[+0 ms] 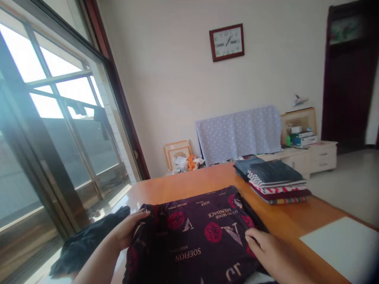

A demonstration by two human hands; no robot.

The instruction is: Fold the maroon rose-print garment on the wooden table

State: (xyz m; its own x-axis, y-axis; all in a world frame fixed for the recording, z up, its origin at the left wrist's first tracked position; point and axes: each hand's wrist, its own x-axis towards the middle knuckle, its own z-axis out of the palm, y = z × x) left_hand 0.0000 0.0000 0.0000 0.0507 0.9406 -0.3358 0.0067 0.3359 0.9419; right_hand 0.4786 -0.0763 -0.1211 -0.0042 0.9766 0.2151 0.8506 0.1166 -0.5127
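Observation:
A dark maroon garment (195, 232) printed with red roses and pale lettering lies spread flat on the orange wooden table (192, 181). My left hand (127, 228) rests on its left edge, fingers laid over the fabric. My right hand (266, 246) presses flat on its right side, fingers apart. To the left of my left hand a crumpled black garment (89, 240) hangs at the table's edge.
A stack of folded clothes (274, 179) sits at the table's far right. A white sheet (345, 246) lies at the near right corner. A large window fills the left side. A covered piece of furniture (238, 132), a low white cabinet (314, 156) and a wall clock (226, 42) stand behind.

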